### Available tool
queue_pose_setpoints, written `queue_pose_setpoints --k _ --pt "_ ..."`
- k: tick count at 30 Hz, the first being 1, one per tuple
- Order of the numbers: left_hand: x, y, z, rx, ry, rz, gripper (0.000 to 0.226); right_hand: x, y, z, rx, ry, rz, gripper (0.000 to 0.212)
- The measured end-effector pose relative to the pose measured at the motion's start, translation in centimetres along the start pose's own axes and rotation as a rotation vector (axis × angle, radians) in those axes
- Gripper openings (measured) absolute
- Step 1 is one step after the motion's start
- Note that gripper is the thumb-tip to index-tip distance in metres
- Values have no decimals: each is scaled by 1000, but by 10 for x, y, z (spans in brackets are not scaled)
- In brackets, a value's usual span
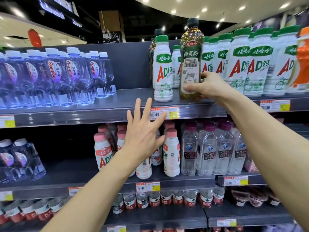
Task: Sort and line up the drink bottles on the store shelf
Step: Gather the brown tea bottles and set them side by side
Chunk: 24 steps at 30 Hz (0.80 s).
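Amber drink bottle point(190, 64): clear glossy plastic, glossy printed label, black cap.
AD milk-drink bottle point(163, 69): opaque white plastic, smooth printed sleeve.
Ganten water bottles point(70, 76): transparent, shiny plastic.
Top shelf point(130, 97): dark grey, matt.
Price tag point(172, 113): paper behind a glossy clear strip.

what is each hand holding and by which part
The right hand grips the amber bottle around its lower body; the left hand holds nothing.
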State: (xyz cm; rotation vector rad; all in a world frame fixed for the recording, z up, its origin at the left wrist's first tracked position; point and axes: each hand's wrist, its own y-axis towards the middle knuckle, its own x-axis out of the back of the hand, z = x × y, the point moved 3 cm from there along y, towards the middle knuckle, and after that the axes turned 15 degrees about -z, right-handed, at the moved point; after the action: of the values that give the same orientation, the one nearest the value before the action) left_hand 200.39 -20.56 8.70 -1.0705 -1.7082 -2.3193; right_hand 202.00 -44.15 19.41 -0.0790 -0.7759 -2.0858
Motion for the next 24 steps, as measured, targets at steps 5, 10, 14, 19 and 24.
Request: queue_pose_setpoints --k 5,10,14,19,24 --pt "-2 -1 -1 -2 25 13 77 0 -7 4 46 -65 32 51" --pt "-4 0 -5 25 36 24 77 3 -10 2 74 -53 -3 58" --pt "-4 -1 -7 41 40 21 78 -1 -10 -2 110 -83 -46 61" --pt "-4 -1 -10 63 35 24 79 0 -9 -5 118 -115 -49 63" --pt "-6 -1 -10 74 32 20 81 1 -12 -5 127 -153 -78 69"
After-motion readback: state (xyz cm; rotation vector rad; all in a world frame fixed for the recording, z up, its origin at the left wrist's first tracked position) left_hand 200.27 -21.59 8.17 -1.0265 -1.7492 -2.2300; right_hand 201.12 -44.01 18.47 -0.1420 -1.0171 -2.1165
